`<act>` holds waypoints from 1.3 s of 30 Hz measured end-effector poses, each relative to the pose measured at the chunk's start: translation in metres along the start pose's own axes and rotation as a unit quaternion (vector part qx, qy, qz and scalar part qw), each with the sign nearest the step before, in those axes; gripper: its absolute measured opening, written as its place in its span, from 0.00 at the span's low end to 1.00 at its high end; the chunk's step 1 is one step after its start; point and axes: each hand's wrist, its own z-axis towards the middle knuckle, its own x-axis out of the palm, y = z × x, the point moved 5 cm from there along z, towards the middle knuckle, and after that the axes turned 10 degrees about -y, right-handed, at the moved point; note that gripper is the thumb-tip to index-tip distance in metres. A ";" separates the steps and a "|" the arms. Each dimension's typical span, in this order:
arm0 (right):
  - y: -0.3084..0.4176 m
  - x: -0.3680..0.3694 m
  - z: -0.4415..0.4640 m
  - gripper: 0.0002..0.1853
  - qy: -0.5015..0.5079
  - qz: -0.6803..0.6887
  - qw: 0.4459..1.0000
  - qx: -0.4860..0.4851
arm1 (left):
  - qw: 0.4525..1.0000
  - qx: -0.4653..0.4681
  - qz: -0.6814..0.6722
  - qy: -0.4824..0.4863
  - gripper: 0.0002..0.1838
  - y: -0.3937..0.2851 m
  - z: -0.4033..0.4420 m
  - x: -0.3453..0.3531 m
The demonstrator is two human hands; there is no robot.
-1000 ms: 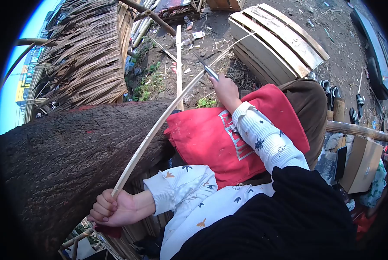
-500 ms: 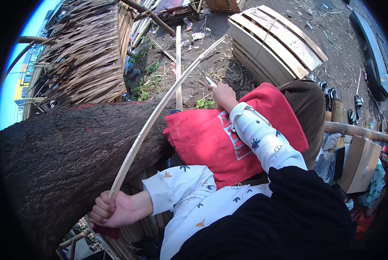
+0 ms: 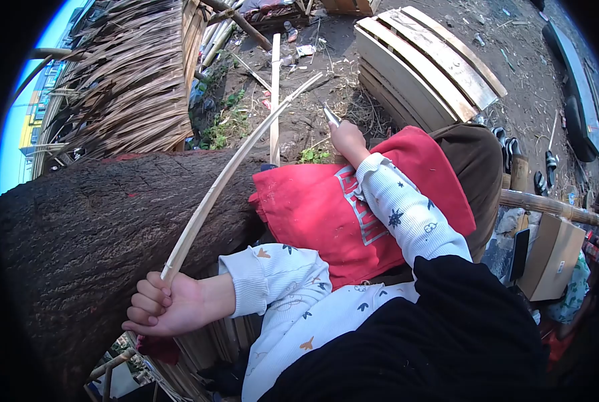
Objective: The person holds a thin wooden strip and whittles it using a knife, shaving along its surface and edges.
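My left hand (image 3: 173,305) is closed round the lower end of a long, pale, curved strip (image 3: 213,194) that looks like split bamboo. The strip arcs up past a dark trunk (image 3: 98,221), and its frayed tip stands near the upper middle. My right hand (image 3: 348,142) is closed on the handle of a knife (image 3: 331,116), whose blade points up and left, a little to the right of the strip and apart from it. A red cloth (image 3: 313,208) with pale lettering lies over my lap, below my right hand.
A wooden slatted crate (image 3: 426,60) stands at the upper right. Dried thatch (image 3: 132,80) hangs at the upper left. Sandals (image 3: 551,167), a bamboo pole (image 3: 554,205) and a cardboard box (image 3: 551,258) are on the right. An upright pale slat (image 3: 275,100) stands beyond the trunk.
The strip has been drawn down and left, its tip now much lower and nearer. The knife, earlier against the strip, is apart from it. My left hand has shifted slightly left.
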 end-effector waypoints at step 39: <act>0.054 -0.048 -0.117 0.18 0.028 0.152 0.937 -0.314 | 0.971 -0.166 -0.042 0.169 0.27 0.122 -0.054 0.078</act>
